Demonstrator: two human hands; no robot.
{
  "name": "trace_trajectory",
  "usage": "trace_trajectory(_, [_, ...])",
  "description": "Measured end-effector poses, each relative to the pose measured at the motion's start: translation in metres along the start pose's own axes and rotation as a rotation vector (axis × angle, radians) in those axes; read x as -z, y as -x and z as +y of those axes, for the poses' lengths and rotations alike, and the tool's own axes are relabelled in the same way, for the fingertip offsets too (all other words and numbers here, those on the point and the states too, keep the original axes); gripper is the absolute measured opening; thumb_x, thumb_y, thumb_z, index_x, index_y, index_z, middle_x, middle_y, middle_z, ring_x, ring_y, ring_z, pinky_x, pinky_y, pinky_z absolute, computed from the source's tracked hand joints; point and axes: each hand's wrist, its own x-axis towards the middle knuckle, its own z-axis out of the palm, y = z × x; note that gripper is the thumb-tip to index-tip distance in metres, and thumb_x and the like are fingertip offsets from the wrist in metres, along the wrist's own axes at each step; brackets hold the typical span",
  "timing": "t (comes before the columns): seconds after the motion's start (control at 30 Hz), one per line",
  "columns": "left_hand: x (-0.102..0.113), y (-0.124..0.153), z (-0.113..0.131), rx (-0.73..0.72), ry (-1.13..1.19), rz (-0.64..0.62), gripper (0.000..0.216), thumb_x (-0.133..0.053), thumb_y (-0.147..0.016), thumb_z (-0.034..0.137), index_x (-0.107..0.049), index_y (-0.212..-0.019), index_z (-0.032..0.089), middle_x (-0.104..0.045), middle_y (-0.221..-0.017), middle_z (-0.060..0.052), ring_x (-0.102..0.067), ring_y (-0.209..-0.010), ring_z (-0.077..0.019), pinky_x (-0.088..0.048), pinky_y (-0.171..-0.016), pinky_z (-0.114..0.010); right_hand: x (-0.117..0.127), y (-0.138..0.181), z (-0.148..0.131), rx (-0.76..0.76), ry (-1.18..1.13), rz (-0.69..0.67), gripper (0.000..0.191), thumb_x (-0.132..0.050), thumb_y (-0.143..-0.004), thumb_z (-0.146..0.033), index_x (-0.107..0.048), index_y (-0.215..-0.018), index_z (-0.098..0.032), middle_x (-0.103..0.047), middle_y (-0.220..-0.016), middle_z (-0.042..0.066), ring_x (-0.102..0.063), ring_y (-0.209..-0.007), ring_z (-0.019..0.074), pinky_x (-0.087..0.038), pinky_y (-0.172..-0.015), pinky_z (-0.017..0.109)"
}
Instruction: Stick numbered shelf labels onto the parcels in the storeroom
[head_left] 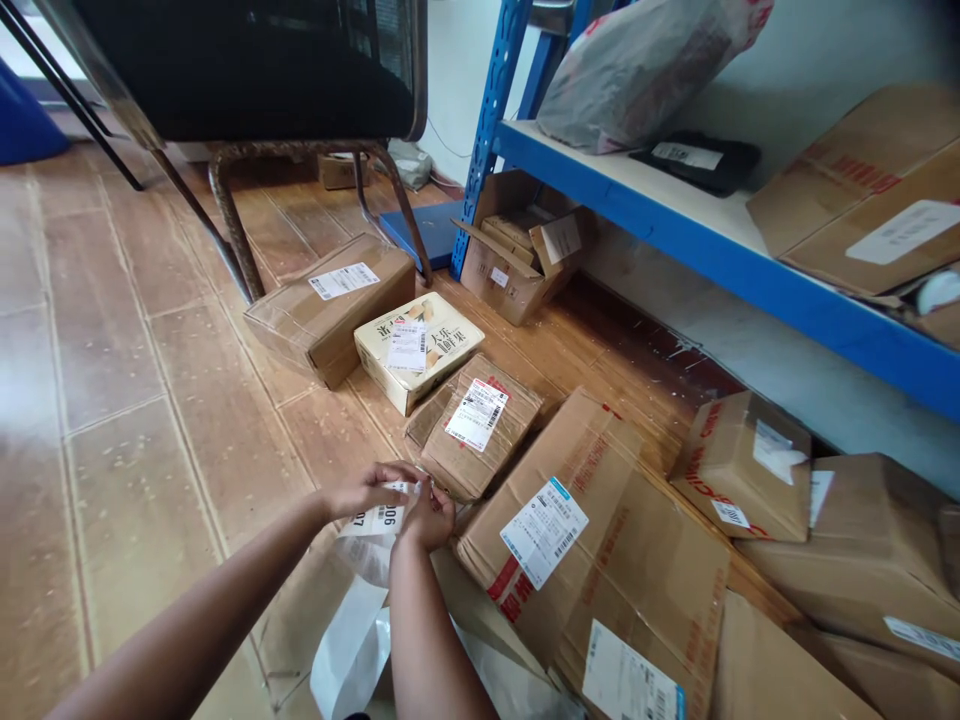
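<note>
My left hand (370, 492) is closed on a strip of white number labels (379, 517), with the printed digits "006" and "07" visible below the fingers. Against its fingertips, my right hand (430, 514) is also closed, pinching at the strip's end; the exact grip there is partly hidden. Paler strip backing (352, 640) trails down and curls beside my right forearm. Just beyond both hands lies a taped brown parcel (480, 425) with a white shipping label. A larger brown carton (555, 520) with red print and shipping labels is to the right of my right hand.
A cream printed box (420, 345) and a long brown carton (330, 305) lie farther off, near a chair (262, 150). An opened carton (514, 270) stands by the blue shelf (675, 250). More cartons (750, 465) sit at the right.
</note>
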Motion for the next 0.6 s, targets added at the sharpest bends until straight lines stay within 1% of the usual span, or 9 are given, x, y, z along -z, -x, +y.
trace_trajectory(0.03, [-0.002, -0.003, 0.000, -0.004, -0.039, -0.027, 0.024, -0.068, -0.074, 0.036, -0.074, -0.083, 0.015, -0.064, -0.113, -0.009, -0.058, -0.104, -0.0237, -0.044, -0.088, -0.028, -0.002, 0.000, 0.003, -0.027, 0.002, 0.013, 0.017, -0.068, -0.067, -0.028, -0.058, -0.062, -0.016, -0.065, -0.057, 0.008, -0.056, -0.051, 0.0174, -0.046, -0.050, 0.028])
trace_trajectory(0.1, [-0.006, -0.007, 0.001, 0.010, -0.115, -0.063, 0.024, -0.064, -0.075, 0.037, -0.074, -0.079, 0.015, -0.060, -0.123, -0.010, -0.056, -0.109, -0.0249, -0.043, -0.091, -0.030, -0.005, 0.002, 0.008, -0.072, 0.003, 0.025, 0.014, -0.068, -0.067, -0.026, -0.060, -0.065, -0.015, -0.069, -0.063, 0.010, -0.060, -0.054, 0.0188, -0.047, -0.051, 0.028])
trace_trajectory(0.2, [-0.006, -0.009, 0.005, 0.036, -0.192, -0.067, 0.021, -0.063, -0.074, 0.033, -0.073, -0.078, 0.015, -0.062, -0.122, -0.009, -0.057, -0.110, -0.0249, -0.042, -0.093, -0.030, -0.004, 0.001, 0.009, -0.124, 0.011, 0.043, 0.014, -0.070, -0.067, -0.025, -0.062, -0.072, -0.014, -0.072, -0.069, 0.013, -0.064, -0.060, 0.0217, -0.050, -0.055, 0.030])
trace_trajectory(0.3, [-0.002, -0.005, 0.010, 0.061, -0.272, -0.077, 0.024, -0.063, -0.074, 0.027, -0.073, -0.093, 0.016, -0.069, -0.110, -0.008, -0.060, -0.106, -0.0244, -0.042, -0.092, -0.030, -0.001, -0.001, 0.005, -0.182, 0.021, 0.070, 0.031, -0.074, -0.065, -0.030, -0.062, -0.087, -0.011, -0.072, -0.071, 0.015, -0.068, -0.068, 0.0268, -0.052, -0.058, 0.033])
trace_trajectory(0.37, [-0.001, -0.003, 0.013, 0.072, -0.313, -0.097, 0.029, -0.062, -0.075, 0.026, -0.072, -0.101, 0.017, -0.071, -0.105, -0.007, -0.062, -0.101, -0.0234, -0.044, -0.090, -0.030, 0.001, 0.000, 0.002, -0.213, 0.007, 0.057, 0.047, -0.075, -0.064, -0.034, -0.058, -0.100, -0.008, -0.073, -0.076, 0.017, -0.069, -0.069, 0.0277, -0.053, -0.055, 0.033])
trace_trajectory(0.43, [-0.001, -0.003, 0.014, 0.031, -0.326, -0.110, 0.024, -0.063, -0.075, 0.027, -0.073, -0.095, 0.018, -0.070, -0.108, -0.007, -0.062, -0.102, -0.0225, -0.043, -0.090, -0.029, 0.001, 0.003, 0.000, -0.249, -0.010, 0.042, 0.056, -0.074, -0.065, -0.038, -0.055, -0.107, -0.007, -0.072, -0.085, 0.020, -0.069, -0.067, 0.0269, -0.052, -0.049, 0.030])
trace_trajectory(0.5, [-0.003, -0.004, 0.013, -0.032, -0.314, -0.104, 0.016, -0.064, -0.075, 0.028, -0.074, -0.082, 0.018, -0.067, -0.114, -0.007, -0.058, -0.108, -0.0224, -0.041, -0.094, -0.029, 0.003, 0.008, 0.000, -0.295, -0.015, 0.026, 0.058, -0.071, -0.066, -0.046, -0.056, -0.105, -0.005, -0.071, -0.087, 0.024, -0.069, -0.062, 0.0272, -0.050, -0.042, 0.031])
trace_trajectory(0.53, [-0.003, -0.005, 0.013, -0.055, -0.294, -0.092, 0.013, -0.065, -0.074, 0.027, -0.074, -0.075, 0.018, -0.065, -0.117, -0.008, -0.057, -0.111, -0.0227, -0.040, -0.096, -0.029, 0.004, 0.010, 0.001, -0.314, -0.016, 0.010, 0.056, -0.068, -0.067, -0.051, -0.059, -0.099, -0.006, -0.071, -0.083, 0.024, -0.068, -0.059, 0.0273, -0.050, -0.041, 0.031])
trace_trajectory(0.6, [-0.005, -0.009, 0.010, -0.076, -0.241, -0.067, 0.013, -0.067, -0.073, 0.027, -0.073, -0.067, 0.017, -0.062, -0.118, -0.009, -0.054, -0.114, -0.0234, -0.038, -0.098, -0.029, 0.008, 0.013, 0.002, -0.213, -0.029, -0.126, 0.046, -0.060, -0.072, -0.053, -0.065, -0.084, -0.009, -0.072, -0.075, 0.019, -0.068, -0.061, 0.0270, -0.052, -0.049, 0.033])
